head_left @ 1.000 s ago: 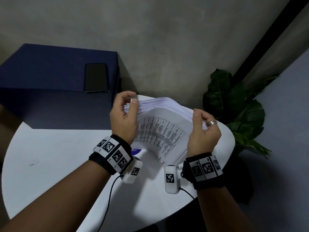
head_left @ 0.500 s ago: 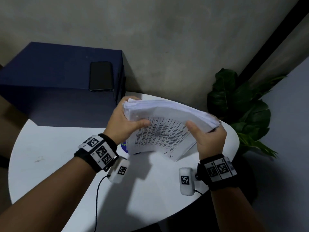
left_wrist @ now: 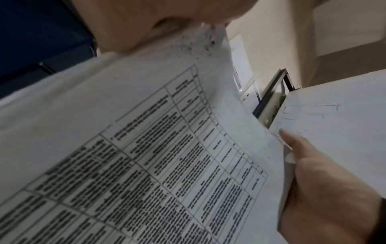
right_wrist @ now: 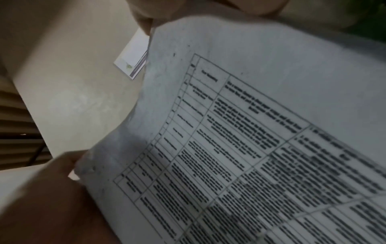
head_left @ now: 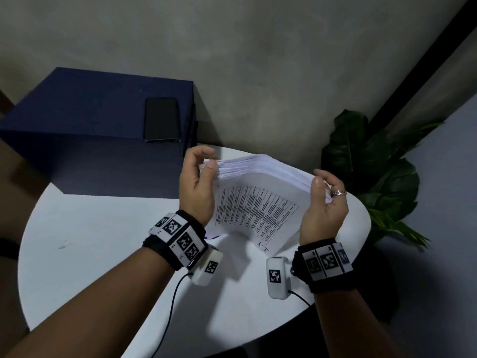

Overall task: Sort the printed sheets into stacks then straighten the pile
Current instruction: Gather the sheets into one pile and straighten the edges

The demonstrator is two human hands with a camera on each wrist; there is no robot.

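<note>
A thick stack of printed sheets (head_left: 258, 202) stands tilted on its lower edge on the round white table (head_left: 103, 254), with a printed table facing me. My left hand (head_left: 209, 158) holds the stack's upper left corner, thumb against the side edge and fingers curled over the top. My right hand (head_left: 325, 179), which wears a ring, grips the right edge with the thumb in front and the fingers behind. The left wrist view shows the front sheet (left_wrist: 167, 148) close up with the right hand (left_wrist: 323, 189) at its edge. In the right wrist view the same sheet (right_wrist: 250, 132) fills the frame.
A dark blue box (head_left: 90, 120) with a black phone (head_left: 162, 120) on top stands at the table's back left. A leafy plant (head_left: 366, 171) grows beyond the right edge. Wrist camera cables hang over the table's near part.
Half a second ago the stack was tipped flatter with both thumbs across its front. Now it stands steeper again, with the hands back at its side edges.
</note>
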